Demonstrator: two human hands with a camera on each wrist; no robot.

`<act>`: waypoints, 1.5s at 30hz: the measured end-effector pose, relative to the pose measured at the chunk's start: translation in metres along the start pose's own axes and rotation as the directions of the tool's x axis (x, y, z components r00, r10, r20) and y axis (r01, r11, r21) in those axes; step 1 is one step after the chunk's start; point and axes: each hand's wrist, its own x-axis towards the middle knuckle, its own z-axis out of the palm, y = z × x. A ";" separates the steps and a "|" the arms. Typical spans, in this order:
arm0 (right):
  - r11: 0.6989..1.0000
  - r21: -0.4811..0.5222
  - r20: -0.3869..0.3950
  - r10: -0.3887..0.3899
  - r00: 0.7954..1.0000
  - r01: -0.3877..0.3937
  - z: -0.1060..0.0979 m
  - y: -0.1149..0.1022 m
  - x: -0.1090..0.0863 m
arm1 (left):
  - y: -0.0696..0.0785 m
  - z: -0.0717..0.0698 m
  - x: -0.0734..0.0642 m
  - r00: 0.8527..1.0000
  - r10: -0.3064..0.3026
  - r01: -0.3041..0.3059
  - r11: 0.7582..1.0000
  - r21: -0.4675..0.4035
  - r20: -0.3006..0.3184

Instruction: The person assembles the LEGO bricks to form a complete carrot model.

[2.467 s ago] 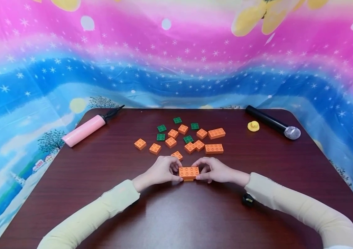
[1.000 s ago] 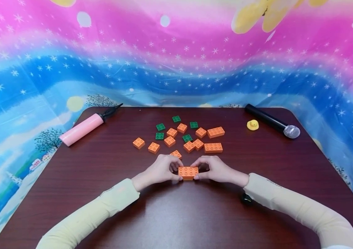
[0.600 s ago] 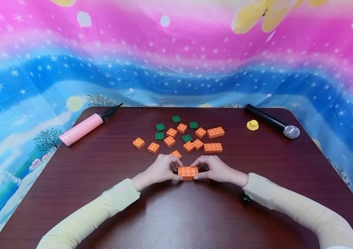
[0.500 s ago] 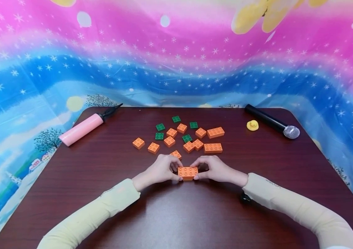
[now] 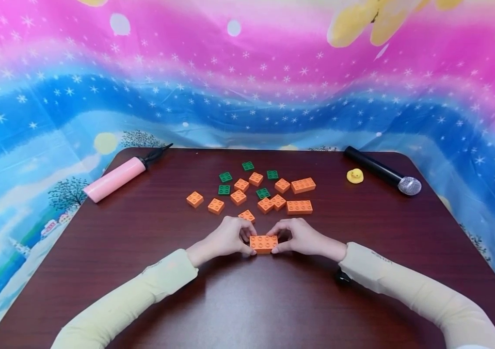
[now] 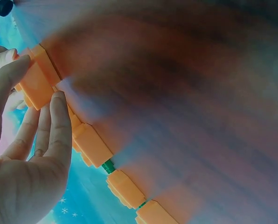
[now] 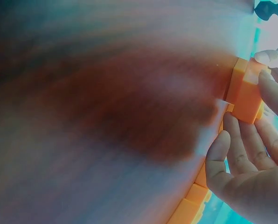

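An orange toy building brick [image 5: 263,244] with two rows of studs lies level between both hands near the table's middle. My left hand [image 5: 229,235] pinches its left end with thumb and fingers. At the opposite end my right hand [image 5: 301,236] does the same. Both wrist views show a second orange brick [image 6: 46,63] directly under the held one, against the tabletop; whether the two are fully pressed together I cannot tell. Just beyond the left fingers sits a small square orange brick [image 5: 247,216], partly hidden by that hand.
Several small orange bricks [image 5: 215,206] and flat green bricks [image 5: 224,189] are scattered behind the hands, with two long orange bricks [image 5: 299,207] at their right. A pink hand pump [image 5: 115,179] lies far left. A yellow rubber duck [image 5: 355,176] and a microphone [image 5: 382,170] lie far right.
The held brick has sunk slightly, and the strip of orange that showed beneath it earlier is hardly visible now. Both hands keep their pinch on its ends. The scattered bricks lie as before.
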 end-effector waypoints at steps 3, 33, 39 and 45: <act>1.000 0.001 -0.002 0.011 1.000 -0.011 0.000 0.001 0.000 | 0.000 0.000 0.001 1.000 -0.022 0.022 1.000 -0.010 0.013; 0.936 0.244 -0.141 0.294 0.945 -0.255 -0.078 0.048 -0.003 | 0.003 0.003 -0.001 0.999 0.001 -0.001 1.000 -0.001 0.032; 0.820 0.440 -0.056 0.433 0.900 -0.367 -0.081 0.081 -0.007 | 0.003 0.003 -0.001 1.000 0.012 -0.012 1.000 0.000 0.025; 0.749 0.522 -0.010 0.485 0.875 -0.409 -0.077 0.097 -0.009 | 0.004 0.003 -0.001 1.000 0.016 -0.016 1.000 -0.005 0.022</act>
